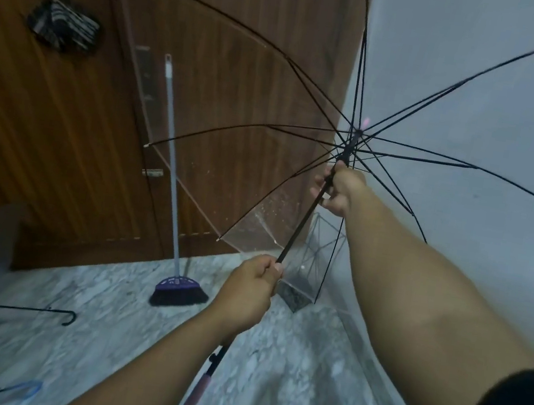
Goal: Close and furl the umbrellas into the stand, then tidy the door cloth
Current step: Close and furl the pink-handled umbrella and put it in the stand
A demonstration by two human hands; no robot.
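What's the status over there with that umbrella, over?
Left hand grips the shaft low, right hand grips it by the slider. Clear umbrella open. Stand in the corner behind it; broom leans on the door nearby.

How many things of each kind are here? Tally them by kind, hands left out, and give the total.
Umbrellas: 3 (held umbrella; black-handled umbrella and blue-handled umbrella, both on the floor)
Umbrella stand: 1
Door cloth: 1
Broom: 1
Total: 6
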